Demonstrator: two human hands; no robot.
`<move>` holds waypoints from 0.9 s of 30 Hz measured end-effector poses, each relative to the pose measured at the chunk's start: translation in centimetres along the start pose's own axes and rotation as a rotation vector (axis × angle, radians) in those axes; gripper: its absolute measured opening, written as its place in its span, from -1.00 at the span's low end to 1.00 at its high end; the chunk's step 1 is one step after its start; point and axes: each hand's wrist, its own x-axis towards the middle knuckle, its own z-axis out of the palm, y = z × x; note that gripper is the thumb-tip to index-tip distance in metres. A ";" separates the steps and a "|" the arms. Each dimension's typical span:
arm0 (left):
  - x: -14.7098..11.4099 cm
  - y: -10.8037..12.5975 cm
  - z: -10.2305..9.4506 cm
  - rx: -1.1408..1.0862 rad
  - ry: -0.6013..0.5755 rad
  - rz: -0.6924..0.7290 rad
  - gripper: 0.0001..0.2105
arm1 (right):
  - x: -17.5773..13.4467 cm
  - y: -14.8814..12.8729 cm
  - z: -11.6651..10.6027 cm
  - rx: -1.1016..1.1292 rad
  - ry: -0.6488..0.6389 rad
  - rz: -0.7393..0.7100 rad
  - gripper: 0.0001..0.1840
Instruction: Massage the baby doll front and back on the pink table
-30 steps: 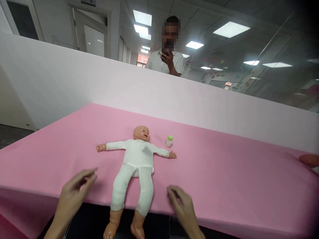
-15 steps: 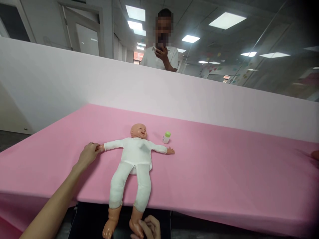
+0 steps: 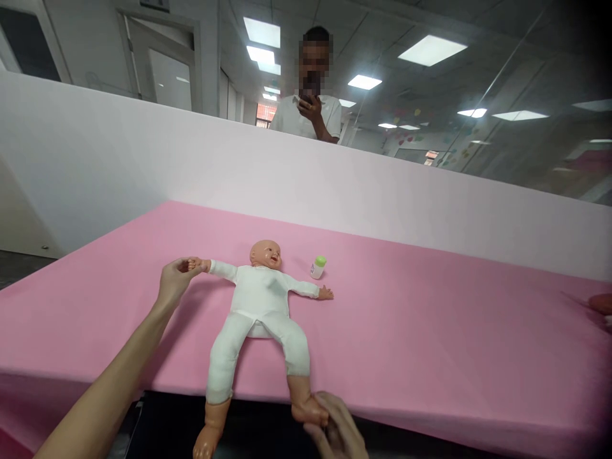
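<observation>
A baby doll (image 3: 261, 293) with a white cloth body lies on its back on the pink-covered table (image 3: 430, 331), its head toward the wall. My left hand (image 3: 174, 280) is closed on the doll's hand at the left, holding that arm slightly off the cloth. At the table's front edge, my right hand (image 3: 339, 427) grips the doll's foot on the right side, with that leg turned outward. The doll's other foot hangs past the edge. Beside the doll's head stands a small white bottle (image 3: 318, 268) with a green cap, touched by neither hand.
A low white wall (image 3: 287, 172) runs along the table's back, with glass above it. A person (image 3: 310, 108) holding a phone appears in the glass. Something brownish (image 3: 600, 304) shows at the right edge. A dark surface (image 3: 167, 427) lies below the table's front.
My left hand has raised the doll's hand and moved it slightly right. My right hand has swung the doll's foot to the right and up, spreading the leg outward.
</observation>
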 end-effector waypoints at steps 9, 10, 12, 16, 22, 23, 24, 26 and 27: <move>-2.4 4.7 8.6 0.071 -0.258 0.274 -0.73 | 15.6 -8.2 1.5 -0.205 -0.551 -0.290 -0.72; -2.7 4.6 9.5 0.151 -0.306 0.318 -0.76 | 16.3 -8.2 2.5 -0.207 -0.565 -0.301 -0.73; -3.0 4.3 10.9 0.342 -0.365 0.409 -0.79 | 17.1 -7.6 4.3 -0.202 -0.578 -0.320 -0.74; -3.0 4.1 12.0 0.493 -0.410 0.447 -0.66 | 17.4 -6.4 6.0 -0.179 -0.575 -0.319 -0.74; -1.0 4.2 7.8 0.126 -0.273 0.231 -0.70 | 15.3 -7.8 1.3 -0.201 -0.520 -0.222 -0.75; -0.5 3.9 6.5 0.061 -0.205 0.187 -0.68 | 14.5 -7.9 0.1 -0.205 -0.518 -0.207 -0.75; 0.0 3.4 5.3 0.005 -0.131 0.131 -0.66 | 13.6 -7.7 -1.2 -0.205 -0.527 -0.199 -0.74; 0.9 2.0 2.9 -0.102 -0.001 -0.019 -0.63 | 11.5 -6.5 -3.4 -0.212 -0.562 -0.175 -0.70; 1.2 1.0 1.8 -0.162 0.035 -0.107 -0.62 | 10.3 -5.5 -4.2 -0.208 -0.586 -0.176 -0.67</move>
